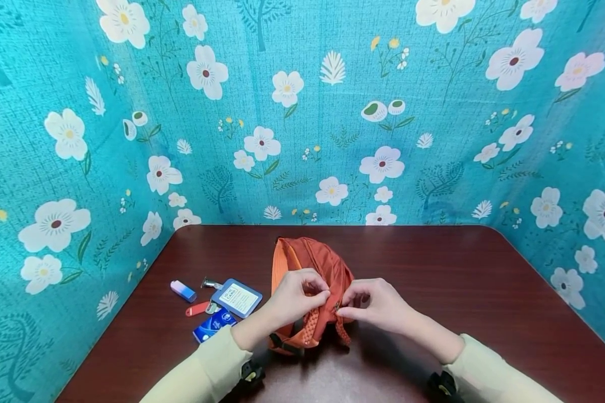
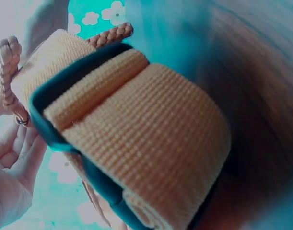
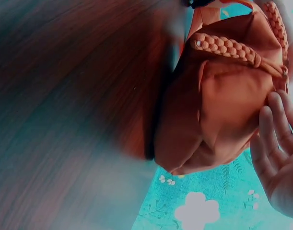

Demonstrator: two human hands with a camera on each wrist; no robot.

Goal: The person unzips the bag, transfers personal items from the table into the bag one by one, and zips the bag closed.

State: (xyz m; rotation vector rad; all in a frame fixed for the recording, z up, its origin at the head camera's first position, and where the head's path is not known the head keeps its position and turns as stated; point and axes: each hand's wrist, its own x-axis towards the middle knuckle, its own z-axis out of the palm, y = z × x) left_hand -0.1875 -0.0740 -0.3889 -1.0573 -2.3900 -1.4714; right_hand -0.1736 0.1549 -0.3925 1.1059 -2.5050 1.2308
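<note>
An orange fabric bag [image 1: 307,252] with a wide webbing strap [image 2: 156,124] and a dark strap buckle [image 2: 55,91] sits at the middle of the table. My left hand [image 1: 293,295] pinches the bag's edge between thumb and fingertips. Opposite it, my right hand [image 1: 380,307] pinches at a zipper pull, thumb and forefinger close together by its small metal ring. Braided cords hang below the hands, one braided cord [image 3: 228,49] showing plainly in the right wrist view. The bag's opening is hidden behind the fingers.
Left of the bag lie a blue ID card holder [image 1: 239,298] with a clip, a key with a red tag [image 1: 198,309], a blue tissue pack [image 1: 214,326] and a pink-blue lighter-like object [image 1: 184,291]. A flowered curtain [image 1: 302,129] borders the dark wooden table [image 1: 433,257].
</note>
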